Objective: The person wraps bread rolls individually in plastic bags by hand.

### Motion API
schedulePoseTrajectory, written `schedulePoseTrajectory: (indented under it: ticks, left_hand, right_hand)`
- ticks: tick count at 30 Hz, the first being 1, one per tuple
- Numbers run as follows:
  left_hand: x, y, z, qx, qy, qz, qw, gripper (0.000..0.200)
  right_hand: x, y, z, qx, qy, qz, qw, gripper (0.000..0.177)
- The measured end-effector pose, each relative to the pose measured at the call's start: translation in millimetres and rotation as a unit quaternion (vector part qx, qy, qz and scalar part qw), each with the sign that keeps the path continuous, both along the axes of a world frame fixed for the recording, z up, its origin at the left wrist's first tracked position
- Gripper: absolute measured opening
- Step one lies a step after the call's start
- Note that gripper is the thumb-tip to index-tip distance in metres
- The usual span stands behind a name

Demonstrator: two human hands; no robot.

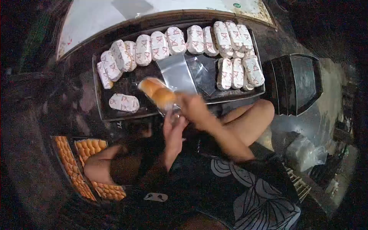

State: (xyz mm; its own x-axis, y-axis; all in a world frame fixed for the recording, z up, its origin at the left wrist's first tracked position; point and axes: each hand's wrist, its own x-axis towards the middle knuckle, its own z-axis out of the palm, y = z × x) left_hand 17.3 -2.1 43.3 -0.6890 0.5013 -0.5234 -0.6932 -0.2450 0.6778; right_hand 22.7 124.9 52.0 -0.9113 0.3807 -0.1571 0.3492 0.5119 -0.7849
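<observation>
Golden bread buns (157, 92), joined together, sit in a clear plastic bag that slants over the front edge of a dark tray (143, 113). My left hand (175, 128) is closed around the lower end of the bag, below the buns. Close beside the buns, on the right, is my right hand (193, 109); motion smears its fingers, so I cannot see what they grip. Flat clear plastic bags (177, 73) lie in the tray just beyond the hands. A white oval paper liner with red marks (124, 103) lies alone at the tray's front left.
Stacks of white paper liners (159, 46) with red marks line the tray's back and right side. Black stacked trays (297, 84) stand at right, near a bundle of clear plastic (306, 153). Trays of browned buns (91, 147) are at lower left, beside my knee.
</observation>
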Motion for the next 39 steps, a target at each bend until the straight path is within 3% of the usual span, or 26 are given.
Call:
schedulePoseTrajectory:
  ticks: [1, 2, 3, 4, 5, 7, 8, 10, 11, 14, 16, 21, 22, 23, 25, 26, 27, 28, 29, 31, 32, 33, 34, 35, 37, 39]
  left_hand:
    - [0, 3, 2, -0.059, 0.13, -0.084, 0.986, 0.046]
    - [-9, 8, -5, -0.172, 0.342, -0.141, 0.913, 0.047]
    - [-16, 19, -18, -0.272, 0.527, -0.187, 0.783, 0.048]
    - [-16, 35, -31, -0.364, 0.596, -0.217, 0.682, 0.039]
    - [-13, 33, -66, -0.359, 0.595, -0.209, 0.688, 0.039]
    - [-23, 22, -124, -0.351, 0.746, -0.347, 0.447, 0.032]
    - [-28, 19, -130, -0.352, 0.748, -0.339, 0.45, 0.032]
    - [-45, 12, -70, -0.385, 0.505, -0.412, 0.654, 0.024]
    - [-53, 7, -62, -0.387, 0.499, -0.412, 0.656, 0.024]
    - [-58, -2, -59, -0.293, 0.345, -0.316, 0.834, 0.019]
    - [-47, 4, -41, -0.291, 0.359, -0.313, 0.829, 0.02]
    - [-23, 15, -18, -0.249, 0.436, -0.196, 0.842, 0.017]
    - [-20, 16, -9, -0.266, 0.444, -0.199, 0.832, 0.01]
    - [-17, 18, -10, -0.262, 0.442, -0.201, 0.834, 0.01]
    - [-7, 21, -12, -0.19, 0.432, -0.156, 0.867, 0.011]
    - [-9, 28, -31, -0.131, 0.336, -0.067, 0.93, 0.019]
    - [-17, 33, -31, -0.128, 0.34, -0.061, 0.93, 0.019]
    - [-26, 37, -29, -0.004, 0.112, 0.017, 0.994, 0.025]
    - [-34, 37, -29, 0.121, -0.129, 0.091, 0.98, 0.031]
    - [-54, 26, -55, 0.124, -0.135, 0.02, 0.983, 0.037]
    - [-66, 24, -61, 0.098, -0.068, 0.048, 0.992, 0.039]
    - [-73, 21, -65, 0.07, -0.002, 0.073, 0.995, 0.041]
    - [-77, 19, -61, 0.06, -0.004, 0.068, 0.996, 0.041]
    - [-84, 20, -48, 0.09, -0.002, 0.105, 0.99, 0.039]
    - [-93, 21, -27, 0.123, 0.008, 0.143, 0.982, 0.037]
    - [-100, 13, -14, 0.195, -0.102, 0.169, 0.961, 0.033]
  right_hand:
    - [-22, 27, 6, 0.015, -0.042, -0.027, 0.999, 0.043]
    - [-44, 47, 30, 0.043, 0.012, -0.058, 0.997, 0.044]
    - [-63, 62, 50, 0.072, 0.06, -0.085, 0.992, 0.046]
    - [-84, 71, 53, 0.076, 0.191, -0.099, 0.974, 0.048]
    - [-101, 74, 58, 0.08, 0.322, -0.107, 0.937, 0.051]
    - [-88, 56, 46, 0.221, 0.297, -0.073, 0.926, 0.055]
    - [-59, 46, 32, 0.133, 0.213, -0.01, 0.968, 0.051]
    - [6, 21, -1, -0.118, 0.028, 0.035, 0.992, 0.039]
    - [37, 6, -24, -0.234, 0.001, 0.067, 0.97, 0.033]
    - [80, -25, -50, -0.196, -0.168, 0.123, 0.958, 0.027]
    - [69, -35, -55, -0.064, 0.004, -0.157, 0.986, 0.02]
    - [63, -19, -51, -0.014, 0.047, -0.118, 0.992, 0.022]
    - [55, 1, -44, -0.312, -0.008, -0.209, 0.927, 0.028]
    - [49, 16, -36, -0.578, -0.062, -0.278, 0.764, 0.034]
    - [30, 6, -18, -0.534, -0.02, -0.263, 0.803, 0.048]
    - [20, -8, -19, -0.564, 0.121, -0.306, 0.758, 0.049]
    - [14, -14, -17, -0.581, 0.264, -0.336, 0.693, 0.05]
    - [15, -19, -1, -0.638, 0.226, -0.319, 0.663, 0.047]
    - [18, -27, -14, -0.772, 0.199, -0.305, 0.522, 0.043]
    - [23, -24, -47, -0.734, 0.14, -0.238, 0.621, 0.05]
    - [26, -5, -52, -0.434, 0.084, -0.23, 0.867, 0.056]
    - [30, 26, -58, -0.071, 0.009, -0.187, 0.98, 0.062]
    - [26, 55, -70, 0.19, -0.107, -0.253, 0.943, 0.079]
    - [31, 80, -90, 0.422, -0.171, -0.265, 0.85, 0.082]
    - [43, 134, -105, 0.312, -0.262, -0.281, 0.869, 0.07]
    - [62, 165, -118, 0.256, -0.254, -0.204, 0.91, 0.063]
